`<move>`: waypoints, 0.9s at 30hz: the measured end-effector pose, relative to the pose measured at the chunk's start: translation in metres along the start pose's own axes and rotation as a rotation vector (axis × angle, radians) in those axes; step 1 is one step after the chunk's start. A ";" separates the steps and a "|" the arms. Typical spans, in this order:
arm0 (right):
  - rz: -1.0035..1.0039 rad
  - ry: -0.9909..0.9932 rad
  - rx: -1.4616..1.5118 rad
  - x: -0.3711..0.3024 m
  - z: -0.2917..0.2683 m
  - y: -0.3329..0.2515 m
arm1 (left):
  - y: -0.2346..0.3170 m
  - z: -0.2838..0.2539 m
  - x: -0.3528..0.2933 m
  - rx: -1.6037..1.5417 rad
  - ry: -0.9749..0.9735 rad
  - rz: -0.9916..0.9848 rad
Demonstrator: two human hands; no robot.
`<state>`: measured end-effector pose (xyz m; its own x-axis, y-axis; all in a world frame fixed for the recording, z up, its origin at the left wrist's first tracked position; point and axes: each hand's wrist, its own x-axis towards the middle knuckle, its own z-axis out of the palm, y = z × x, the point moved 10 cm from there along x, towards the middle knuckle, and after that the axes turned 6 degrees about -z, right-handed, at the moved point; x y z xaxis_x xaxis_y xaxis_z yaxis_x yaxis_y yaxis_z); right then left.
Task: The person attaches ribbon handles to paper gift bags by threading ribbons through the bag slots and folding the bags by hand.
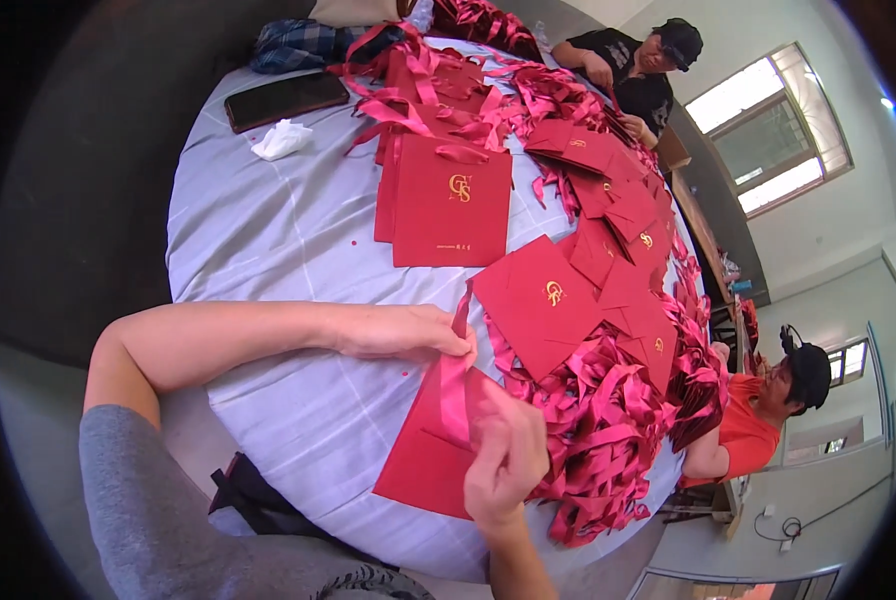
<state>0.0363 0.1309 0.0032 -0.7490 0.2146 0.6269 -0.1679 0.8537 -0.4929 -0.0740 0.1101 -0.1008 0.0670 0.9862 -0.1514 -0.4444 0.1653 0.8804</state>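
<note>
A red paper bag (418,460) lies flat on the table in front of me. Its pink ribbon (453,400) runs up from the bag to my left hand (408,332), whose fingertips pinch the upper end. Beside the ribbon's lower part, over the bag's right side, my right hand (508,455) is closed with thumb and fingers at the ribbon; its fingertips are slightly blurred. Just beyond my hands lies another red paper bag (538,305) with a gold mark. Farther back, red bags with ribbon handles (452,205) lie overlapped in a stack.
A large heap of pink ribbons (603,430) borders my right hand. More red bags (623,215) spread along the right side. A black phone (286,102) and crumpled tissue (282,139) lie at the far left of the white-covered table (258,225). Two people in caps sit across and right.
</note>
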 end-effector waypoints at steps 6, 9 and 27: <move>0.034 -0.036 -0.069 0.006 0.006 0.016 | 0.016 0.008 -0.003 0.273 -0.021 0.079; 0.060 -0.039 0.046 0.010 0.009 0.025 | 0.022 0.007 -0.006 0.317 0.015 0.113; 0.219 0.221 -0.160 0.016 0.003 -0.004 | -0.017 0.002 0.002 0.177 0.142 0.104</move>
<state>0.0227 0.1297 0.0129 -0.5964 0.4831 0.6410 0.0969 0.8361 -0.5400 -0.0646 0.1097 -0.1149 -0.1028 0.9890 -0.1064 -0.2784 0.0741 0.9576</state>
